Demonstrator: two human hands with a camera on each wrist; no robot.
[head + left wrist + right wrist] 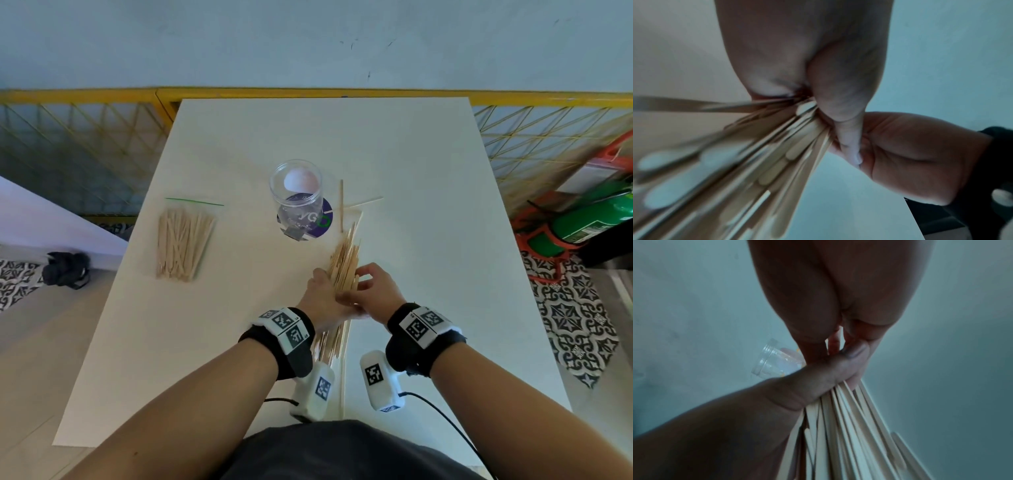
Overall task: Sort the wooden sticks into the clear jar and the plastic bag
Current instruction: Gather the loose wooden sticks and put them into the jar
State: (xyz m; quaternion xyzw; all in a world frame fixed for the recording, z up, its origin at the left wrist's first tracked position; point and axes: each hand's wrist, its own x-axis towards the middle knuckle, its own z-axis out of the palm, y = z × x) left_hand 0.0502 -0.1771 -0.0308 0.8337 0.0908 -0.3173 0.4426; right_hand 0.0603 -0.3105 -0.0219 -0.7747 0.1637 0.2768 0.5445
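Counting what lies on the white table (411, 171), you have one clear jar (296, 192), one plastic bag (185, 240) and one bundle of long wooden sticks (344, 263), plus a few loose sticks (341, 205) — at least three, just right of the jar. The jar stands upright on a round purple coaster (322, 222); no sticks show inside it. The bag lies flat at the left, well apart from your hands, filled with shorter sticks — too many to count — its green seal strip (193, 201) at the far end. Your left hand (322, 294) grasps the bundle from the left, thumb pressed over it. Your right hand (373, 287) curls its fingers (356, 294) around the same bundle from the right. The bundle fans out above and below both hands, near the jar.
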